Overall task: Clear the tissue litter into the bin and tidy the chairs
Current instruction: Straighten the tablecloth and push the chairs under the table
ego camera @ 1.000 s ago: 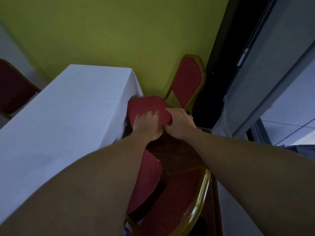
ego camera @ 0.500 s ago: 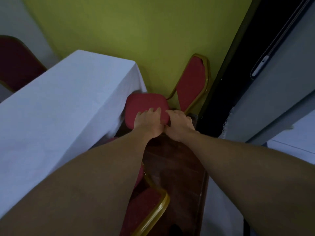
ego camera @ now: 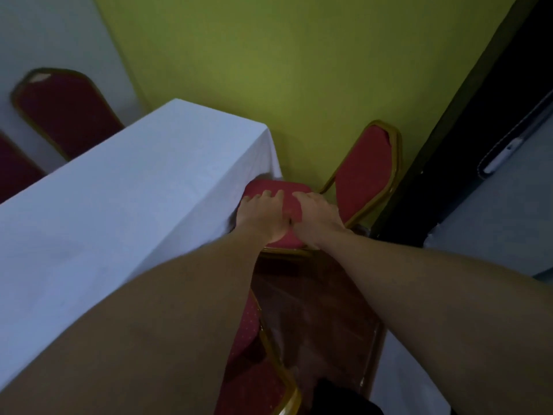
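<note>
Head view looks down at two bare arms stretched out to a red chair (ego camera: 363, 172) by the green wall (ego camera: 299, 70). Left hand (ego camera: 263, 218) lies on the chair's red seat (ego camera: 281, 190) with its fingers spread flat, not closed around anything. Right hand (ego camera: 317, 218) sits just beside it, touching the same seat near the chair's back; its fingers seem to curl over the seat, but whether they really grip it cannot be told. Both hands are low on the seat, which looks like a good spot to push or slide the chair straight in. One edge of the seat is already tucked under the hanging white tablecloth (ego camera: 119, 205), so I think the chair is being lined up with the table. Its gold-framed back leans toward the wall, close to the dark doorway (ego camera: 478, 130). A second red chair (ego camera: 254, 369) stands nearer, just below the arms. More red chairs (ego camera: 65, 115) wait on the far side of the table. No tissue and no bin can be seen, so this is likely the chair part of the job.
</note>
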Available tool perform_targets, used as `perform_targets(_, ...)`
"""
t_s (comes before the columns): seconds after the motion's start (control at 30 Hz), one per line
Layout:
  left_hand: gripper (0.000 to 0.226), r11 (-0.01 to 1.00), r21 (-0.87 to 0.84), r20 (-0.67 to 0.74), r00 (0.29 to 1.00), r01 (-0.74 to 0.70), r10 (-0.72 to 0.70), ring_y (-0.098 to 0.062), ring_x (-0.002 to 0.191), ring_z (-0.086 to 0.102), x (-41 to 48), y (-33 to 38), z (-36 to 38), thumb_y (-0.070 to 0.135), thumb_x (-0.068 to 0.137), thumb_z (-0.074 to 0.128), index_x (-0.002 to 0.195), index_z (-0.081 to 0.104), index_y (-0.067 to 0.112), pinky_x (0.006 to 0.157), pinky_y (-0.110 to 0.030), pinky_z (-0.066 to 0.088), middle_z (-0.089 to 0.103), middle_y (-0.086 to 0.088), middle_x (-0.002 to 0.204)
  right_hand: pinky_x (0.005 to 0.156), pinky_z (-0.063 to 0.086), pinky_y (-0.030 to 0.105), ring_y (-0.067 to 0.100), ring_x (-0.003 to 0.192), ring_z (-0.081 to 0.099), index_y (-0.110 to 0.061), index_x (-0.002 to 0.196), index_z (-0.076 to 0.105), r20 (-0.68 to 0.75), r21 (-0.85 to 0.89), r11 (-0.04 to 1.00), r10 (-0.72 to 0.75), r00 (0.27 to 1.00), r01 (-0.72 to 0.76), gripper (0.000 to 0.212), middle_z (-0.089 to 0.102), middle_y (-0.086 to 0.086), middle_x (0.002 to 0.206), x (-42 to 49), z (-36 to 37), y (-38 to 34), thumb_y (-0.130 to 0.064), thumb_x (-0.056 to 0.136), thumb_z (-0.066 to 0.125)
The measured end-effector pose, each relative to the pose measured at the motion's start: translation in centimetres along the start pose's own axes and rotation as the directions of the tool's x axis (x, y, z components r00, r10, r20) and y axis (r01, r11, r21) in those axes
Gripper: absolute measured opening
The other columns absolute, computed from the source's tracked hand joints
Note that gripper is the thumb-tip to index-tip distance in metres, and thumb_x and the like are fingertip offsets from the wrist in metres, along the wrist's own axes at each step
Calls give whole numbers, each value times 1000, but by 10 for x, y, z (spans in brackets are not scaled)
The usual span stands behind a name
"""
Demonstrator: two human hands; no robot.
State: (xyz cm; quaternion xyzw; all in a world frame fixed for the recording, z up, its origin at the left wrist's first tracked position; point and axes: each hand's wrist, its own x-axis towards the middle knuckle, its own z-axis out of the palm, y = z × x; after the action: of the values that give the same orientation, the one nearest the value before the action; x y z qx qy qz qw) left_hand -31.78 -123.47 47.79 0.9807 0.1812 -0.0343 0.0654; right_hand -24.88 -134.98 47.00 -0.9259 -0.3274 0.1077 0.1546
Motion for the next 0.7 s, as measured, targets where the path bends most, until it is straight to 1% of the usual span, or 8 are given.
perform_targets(0.1, 47, 998, 24, 1, 998, 55, -55, -33, 117, 55, 21, -8, 0, 41, 95, 42, 137, 44, 20, 100, -49, 36, 56, -10, 129, 112, 33, 54, 27, 141, 35, -20, 149, 36, 11, -3, 998, -69, 998, 69, 62, 43, 9, 151, 33, 4, 1, -35, 92, 55)
perform_targets(0.2, 46, 989, 20, 3, 989, 145, -145, -33, 113, 57, 56, -11, 5, 39, 95, 40, 137, 44, 21, 98, -49, 38, 58, -10, 125, 109, 37, 54, 28, 137, 40, -18, 146, 41, 24, -15, 987, -158, 987, 158, 56, 49, 9, 145, 76, 3, 10, -32, 93, 54)
perform_targets(0.33, 47, 963, -22, 33, 963, 267, -266, -36, 115, 57, 105, -1, 20, 42, 98, 35, 140, 43, 21, 99, -50, 39, 57, -11, 129, 107, 39, 52, 29, 134, 45, -19, 144, 44, 61, -12, 972, -235, 970, 236, 54, 51, 8, 143, 131, 0, 36, -34, 93, 55)
perform_targets(0.5, 49, 938, -63, 69, 939, 342, -337, -37, 115, 57, 155, 22, 33, 44, 100, 33, 142, 40, 19, 98, -49, 40, 56, -13, 131, 108, 38, 52, 29, 134, 44, -19, 144, 44, 124, -7, 956, -291, 949, 294, 58, 50, 8, 145, 183, -5, 80, -37, 91, 57)
perform_targets(0.63, 47, 923, -71, 77, 925, 377, -372, -37, 111, 59, 179, 37, 39, 45, 100, 35, 137, 43, 18, 91, -47, 44, 57, -11, 130, 108, 38, 52, 29, 134, 44, -19, 145, 43, 177, -11, 941, -332, 926, 339, 60, 49, 8, 145, 212, -7, 102, -36, 90, 60)
perform_targets(0.7, 45, 916, -69, 82, 918, 394, -388, -36, 111, 60, 188, 38, 42, 45, 100, 34, 134, 45, 17, 90, -47, 43, 57, -11, 130, 108, 39, 52, 29, 135, 43, -20, 146, 42, 202, -6, 931, -357, 912, 365, 62, 48, 9, 145, 224, -6, 106, -34, 89, 62)
